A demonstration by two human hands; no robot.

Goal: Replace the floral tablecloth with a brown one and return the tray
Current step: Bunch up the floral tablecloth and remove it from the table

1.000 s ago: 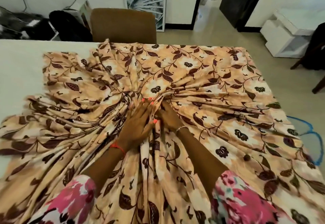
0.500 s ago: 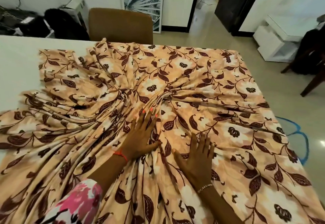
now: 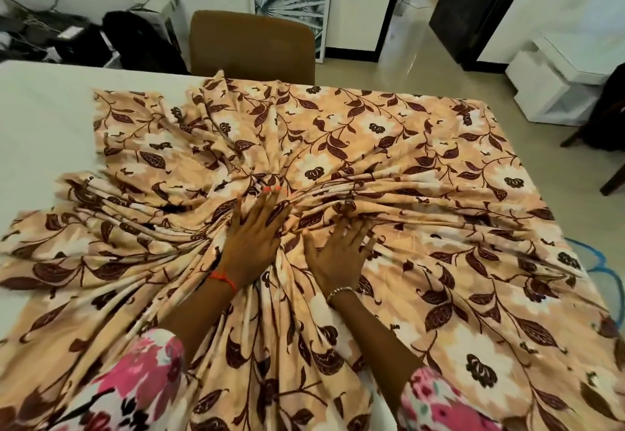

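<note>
Floral tablecloth (image 3: 406, 146) bunches in radiating folds beneath flat-pressed left hand (image 3: 252, 241) and right hand (image 3: 338, 254).

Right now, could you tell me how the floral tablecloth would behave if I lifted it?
Probably floppy: the floral tablecloth bunches into deep folds around the left hand and right hand. Likely slides easily, since bare white table shows at its left.

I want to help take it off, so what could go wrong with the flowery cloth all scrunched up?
The left hand and right hand press flat on the floral tablecloth, so they might slip instead of gathering it. It seems to hang over the right side of the table, so it could slide to the floor.
</note>
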